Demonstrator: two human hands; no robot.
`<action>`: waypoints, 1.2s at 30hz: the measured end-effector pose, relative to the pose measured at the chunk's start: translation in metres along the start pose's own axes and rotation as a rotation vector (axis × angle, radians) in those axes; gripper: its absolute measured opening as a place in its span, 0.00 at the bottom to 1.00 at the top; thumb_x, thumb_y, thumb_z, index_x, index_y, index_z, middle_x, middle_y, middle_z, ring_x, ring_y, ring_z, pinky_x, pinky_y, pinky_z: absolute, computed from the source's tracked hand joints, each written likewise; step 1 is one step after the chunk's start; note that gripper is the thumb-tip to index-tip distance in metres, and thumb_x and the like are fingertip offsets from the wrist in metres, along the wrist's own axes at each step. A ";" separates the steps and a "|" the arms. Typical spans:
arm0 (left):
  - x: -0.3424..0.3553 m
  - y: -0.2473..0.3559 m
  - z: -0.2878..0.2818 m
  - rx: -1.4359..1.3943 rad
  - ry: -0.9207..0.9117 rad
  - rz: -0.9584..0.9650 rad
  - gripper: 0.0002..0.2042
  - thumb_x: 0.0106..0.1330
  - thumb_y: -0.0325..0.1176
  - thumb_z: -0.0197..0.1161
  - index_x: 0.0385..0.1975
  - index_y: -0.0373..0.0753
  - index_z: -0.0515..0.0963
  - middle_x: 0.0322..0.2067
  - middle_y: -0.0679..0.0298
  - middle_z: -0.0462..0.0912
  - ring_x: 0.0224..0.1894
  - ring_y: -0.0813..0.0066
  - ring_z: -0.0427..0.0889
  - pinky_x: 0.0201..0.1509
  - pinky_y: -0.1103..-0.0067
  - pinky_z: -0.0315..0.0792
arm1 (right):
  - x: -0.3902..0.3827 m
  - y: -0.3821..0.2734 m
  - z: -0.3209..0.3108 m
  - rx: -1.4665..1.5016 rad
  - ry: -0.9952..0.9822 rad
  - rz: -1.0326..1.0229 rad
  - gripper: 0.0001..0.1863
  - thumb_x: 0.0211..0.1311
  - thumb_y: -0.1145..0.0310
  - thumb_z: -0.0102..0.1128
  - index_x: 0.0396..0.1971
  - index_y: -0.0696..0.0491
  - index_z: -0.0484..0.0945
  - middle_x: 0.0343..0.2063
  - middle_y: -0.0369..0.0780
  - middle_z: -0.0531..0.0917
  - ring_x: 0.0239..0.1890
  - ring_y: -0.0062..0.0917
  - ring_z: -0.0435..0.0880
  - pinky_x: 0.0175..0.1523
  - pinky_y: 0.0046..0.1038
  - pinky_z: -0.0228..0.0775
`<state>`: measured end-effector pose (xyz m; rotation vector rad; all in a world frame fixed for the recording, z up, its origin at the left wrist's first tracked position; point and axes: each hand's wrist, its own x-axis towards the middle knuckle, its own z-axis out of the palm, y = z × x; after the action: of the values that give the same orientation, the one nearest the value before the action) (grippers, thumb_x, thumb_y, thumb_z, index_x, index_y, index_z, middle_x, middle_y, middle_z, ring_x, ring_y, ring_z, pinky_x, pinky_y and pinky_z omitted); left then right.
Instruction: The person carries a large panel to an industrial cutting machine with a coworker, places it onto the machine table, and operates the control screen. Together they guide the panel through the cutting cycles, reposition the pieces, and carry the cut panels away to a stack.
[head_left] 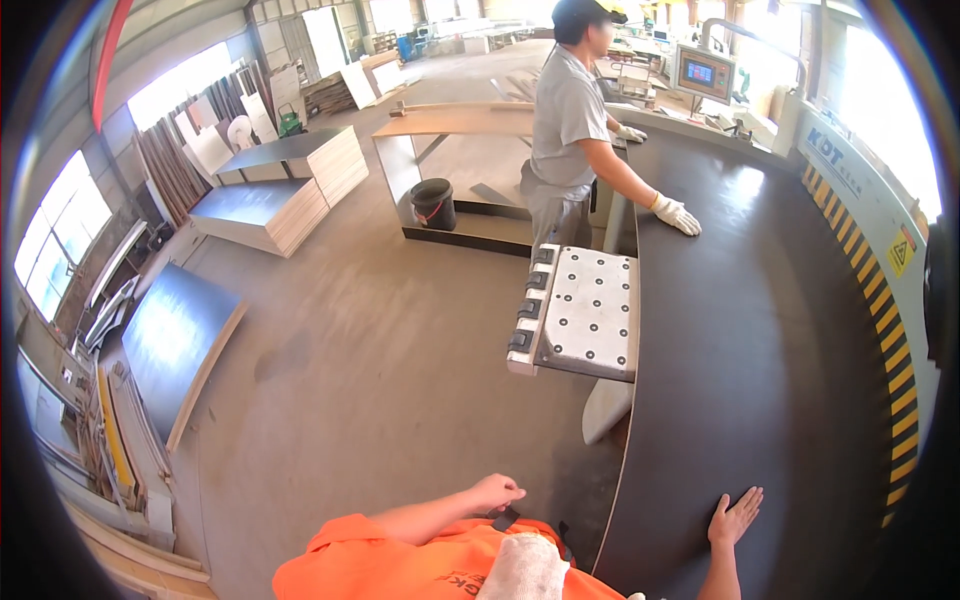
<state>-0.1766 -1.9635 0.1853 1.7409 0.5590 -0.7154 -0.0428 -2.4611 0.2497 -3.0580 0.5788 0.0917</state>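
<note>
Nearest, the right hand [735, 515] lies flat on the large dark panel [760, 350], fingers spread wide, holding nothing. Just left, the left hand [497, 492] hovers off the panel's near edge, fingers loosely curled and empty. Farther along, a perforated grey support table [588, 312] adjoins the panel. Beyond, a co-worker's gloved hand [677, 214] presses the far end.

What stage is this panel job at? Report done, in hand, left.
Done: the large dark panel lies flat on the saw table, against the striped guard.
In hand: the right hand rests flat on the panel's near end; a co-worker's gloved hand presses on the far end. The left hand hangs free at the waist.
Left: stacked boards wait on the floor.
</note>
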 end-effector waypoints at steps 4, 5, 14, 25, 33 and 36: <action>-0.058 0.092 -0.033 0.156 -0.360 0.197 0.17 0.67 0.43 0.64 0.41 0.33 0.81 0.21 0.67 0.76 0.27 0.82 0.75 0.33 0.81 0.70 | 0.000 0.003 0.002 -0.030 0.003 0.007 0.39 0.72 0.51 0.42 0.74 0.58 0.44 0.76 0.44 0.44 0.78 0.35 0.40 0.78 0.39 0.33; -0.075 0.106 -0.040 0.151 -0.354 0.193 0.17 0.67 0.43 0.64 0.41 0.33 0.81 0.21 0.67 0.76 0.27 0.82 0.75 0.33 0.81 0.70 | 0.000 0.002 0.001 -0.030 -0.001 -0.001 0.39 0.72 0.51 0.42 0.74 0.58 0.44 0.76 0.44 0.44 0.78 0.35 0.40 0.78 0.39 0.33; -0.194 0.174 -0.075 -0.208 -1.044 0.866 0.16 0.57 0.35 0.74 0.39 0.31 0.82 0.29 0.64 0.82 0.30 0.74 0.78 0.36 0.76 0.70 | 0.002 0.002 0.001 -0.067 -0.010 0.019 0.38 0.73 0.50 0.40 0.74 0.56 0.44 0.76 0.42 0.44 0.78 0.33 0.41 0.78 0.38 0.33; -0.283 0.261 -0.070 -0.870 -0.167 1.108 0.09 0.65 0.25 0.66 0.42 0.30 0.77 0.39 0.55 0.81 0.37 0.70 0.82 0.39 0.77 0.76 | 0.002 0.007 0.007 -0.052 0.016 0.012 0.38 0.72 0.51 0.44 0.73 0.57 0.46 0.75 0.43 0.47 0.77 0.35 0.43 0.78 0.39 0.35; -0.358 0.320 -0.016 -1.253 -0.428 1.144 0.11 0.60 0.28 0.69 0.35 0.26 0.82 0.34 0.40 0.83 0.26 0.55 0.82 0.32 0.68 0.78 | 0.008 0.006 0.007 0.012 0.062 -0.019 0.39 0.71 0.50 0.45 0.73 0.57 0.47 0.75 0.45 0.49 0.77 0.36 0.44 0.78 0.39 0.36; -0.356 0.310 -0.014 -1.189 -0.449 1.134 0.10 0.55 0.26 0.71 0.33 0.26 0.81 0.36 0.38 0.84 0.30 0.53 0.85 0.35 0.66 0.79 | 0.006 0.005 0.006 0.021 0.059 -0.011 0.39 0.71 0.51 0.46 0.73 0.57 0.48 0.75 0.44 0.49 0.77 0.35 0.43 0.78 0.39 0.35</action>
<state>-0.2119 -2.0385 0.6506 0.5126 -0.3344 0.1156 -0.0396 -2.4680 0.2437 -3.0522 0.5624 -0.0043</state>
